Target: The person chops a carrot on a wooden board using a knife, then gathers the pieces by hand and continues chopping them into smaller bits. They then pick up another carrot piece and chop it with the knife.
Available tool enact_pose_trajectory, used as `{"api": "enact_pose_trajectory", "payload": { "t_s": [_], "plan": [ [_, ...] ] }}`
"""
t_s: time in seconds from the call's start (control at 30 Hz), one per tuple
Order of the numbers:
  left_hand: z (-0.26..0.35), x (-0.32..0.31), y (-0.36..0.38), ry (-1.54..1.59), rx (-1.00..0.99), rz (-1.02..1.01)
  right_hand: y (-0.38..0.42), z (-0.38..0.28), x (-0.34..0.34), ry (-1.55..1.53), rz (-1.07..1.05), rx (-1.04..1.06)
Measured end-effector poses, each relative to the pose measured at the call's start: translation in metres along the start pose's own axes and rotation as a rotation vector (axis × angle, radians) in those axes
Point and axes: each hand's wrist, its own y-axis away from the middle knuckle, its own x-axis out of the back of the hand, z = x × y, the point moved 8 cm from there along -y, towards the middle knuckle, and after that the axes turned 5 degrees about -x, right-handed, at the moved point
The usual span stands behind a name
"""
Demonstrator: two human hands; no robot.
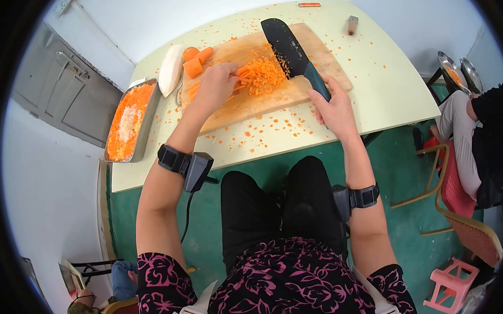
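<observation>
A wooden cutting board (231,113) lies on the pale table, with a pile of diced carrot (264,74) near its middle. My right hand (334,107) is closed round the green handle of a cleaver (286,44), whose dark blade lies at the right side of the pile with carrot bits on it. At the pile's left edge my left hand (218,85) has its fingers bent together on carrot strips (242,71). More strips show beneath that hand. Larger carrot pieces (193,67) and a white radish (170,71) lie to its left.
A metal tray (147,128) of chopped carrot and paler bits stands at the table's left end. Carrot crumbs dot the tabletop (376,89). A small jar (352,25) stands at the back right. Beyond the table's right end sits a person (463,120); a pink stool (451,286) is below.
</observation>
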Motion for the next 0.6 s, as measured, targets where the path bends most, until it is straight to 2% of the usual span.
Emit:
{"api": "enact_pose_trajectory", "payload": {
  "t_s": [0.07, 0.17, 0.27, 0.37, 0.47, 0.6],
  "plan": [
    [0.004, 0.006, 0.005, 0.064, -0.011, 0.081, 0.000, 0.000, 0.000, -0.002, -0.002, 0.010],
    [0.032, 0.006, 0.049, 0.064, -0.016, -0.221, -0.001, 0.002, 0.000, -0.023, -0.007, 0.014],
    [0.063, 0.010, 0.086, -0.042, -0.234, -0.155, -0.001, 0.003, -0.001, -0.029, -0.008, 0.009],
    [0.088, 0.015, 0.104, -0.099, -0.322, -0.066, -0.001, 0.002, -0.001, -0.028, -0.009, 0.003],
    [0.100, 0.002, 0.115, -0.105, -0.436, -0.129, -0.001, 0.001, 0.000, -0.031, -0.004, 0.018],
    [0.088, -0.004, 0.111, -0.051, -0.347, -0.134, 0.000, 0.001, -0.001, -0.034, -0.012, 0.007]
  ]
}}
